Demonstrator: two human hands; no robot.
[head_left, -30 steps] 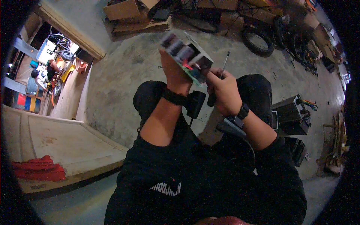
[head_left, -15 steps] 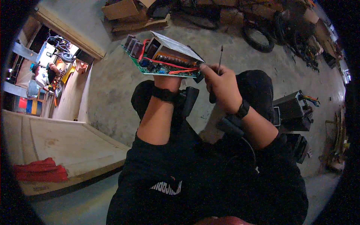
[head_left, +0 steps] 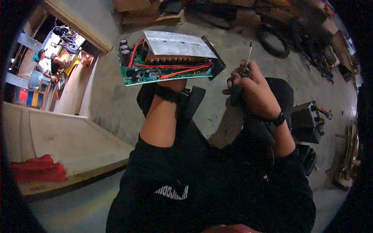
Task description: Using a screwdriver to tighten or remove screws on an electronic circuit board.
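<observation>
A green circuit board (head_left: 169,74) is held up in front of me on my left hand (head_left: 175,84), whose fingers are hidden beneath it. The board carries a long silver heatsink (head_left: 176,43), red and orange wires, several dark cylindrical capacitors (head_left: 125,57) at its left end and a black end plate (head_left: 213,57) at its right. To the right of the board, and apart from it, my right hand (head_left: 258,93) is closed round a screwdriver (head_left: 249,54). Its thin metal shaft points up and its dark handle sits in the palm.
Dark box-shaped units (head_left: 308,122) with coloured wires stand on the floor at my right. A black tyre (head_left: 273,40), cables and cardboard (head_left: 134,17) lie farther off. At left, a red cloth (head_left: 39,169) lies on a pale ledge (head_left: 77,143); a person (head_left: 46,68) sits beyond the doorway.
My right hand has drawn away from the board's right end, to the right, with the screwdriver. The board has tilted and shifted slightly left, showing more of the heatsink's top and the black end plate.
</observation>
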